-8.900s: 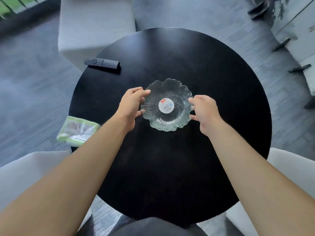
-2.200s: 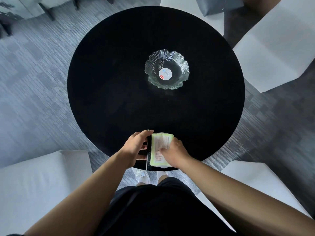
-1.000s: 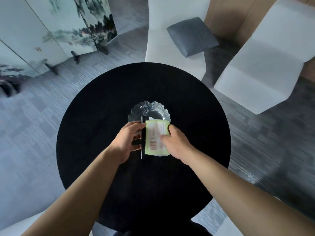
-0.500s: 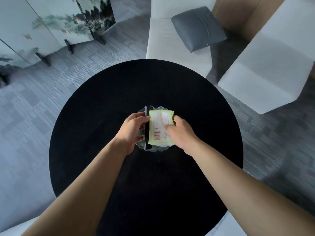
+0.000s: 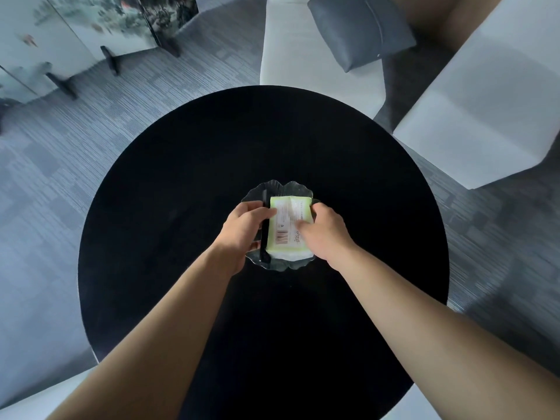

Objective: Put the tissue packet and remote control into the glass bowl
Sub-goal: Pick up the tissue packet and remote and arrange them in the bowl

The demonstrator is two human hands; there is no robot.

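We see the pale green plastic tissue packet [image 5: 289, 228] lying label-up over the clear scalloped glass bowl [image 5: 280, 266], with its barcode near the edge closest to us. Whether it already rests on the glass or hangs just above it, we cannot tell. Just to its left, touching its long side, the slim black remote control [image 5: 264, 237] stands on its narrow edge and runs from the far rim of the bowl to the near rim.

Our left hand [image 5: 242, 230] curls around the remote control, its fingers [image 5: 266, 212] reaching across the top onto the left part of the packet, closed in a grip on the remote. Our right hand [image 5: 325, 234] is clasped on the right side of the packet, thumb on its upper face and the other fingers wrapped round its edge.

The bowl sits near the middle of a round black table [image 5: 181, 207]. Beyond the table stand a white sofa seat [image 5: 291, 56] with a grey cushion [image 5: 360, 28] and a white armchair [image 5: 491, 110], all on grey striped carpet [image 5: 60, 147]. A painted folding screen [image 5: 75, 22] stands at the far left.
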